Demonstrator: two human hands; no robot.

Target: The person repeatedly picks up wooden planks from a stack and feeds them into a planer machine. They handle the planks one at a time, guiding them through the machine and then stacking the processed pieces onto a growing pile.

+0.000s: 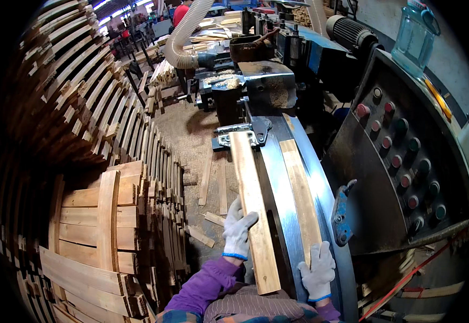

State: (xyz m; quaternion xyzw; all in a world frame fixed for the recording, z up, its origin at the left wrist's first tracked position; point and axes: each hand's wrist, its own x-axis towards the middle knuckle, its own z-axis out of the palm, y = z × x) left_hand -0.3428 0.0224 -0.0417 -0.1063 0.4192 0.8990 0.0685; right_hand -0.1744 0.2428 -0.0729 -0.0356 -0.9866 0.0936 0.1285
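Note:
My left hand (pixel 237 229), in a white knit glove with a blue cuff, grips a wooden board (pixel 257 231) by its left edge, thumb over the top. The board's far end lies at a small metal bracket (pixel 241 137) beside the machine; its near end reaches close to my body. A second, narrower wooden board (pixel 301 194) lies lengthwise on the shiny metal machine bed (pixel 278 177). My right hand (pixel 319 271), gloved alike, is at that board's near end, its fingers stretched out and apart, touching the end without wrapping round it.
Tall stacks of boards (pixel 84 215) stand at my left. Ahead is the machine's metal hood (pixel 269 86), with sawdust and a ribbed hose (pixel 183 37). A control panel (pixel 406 156) with several buttons stands at right, a water jug (pixel 414 40) on top. Offcuts (pixel 200 236) lie on the floor.

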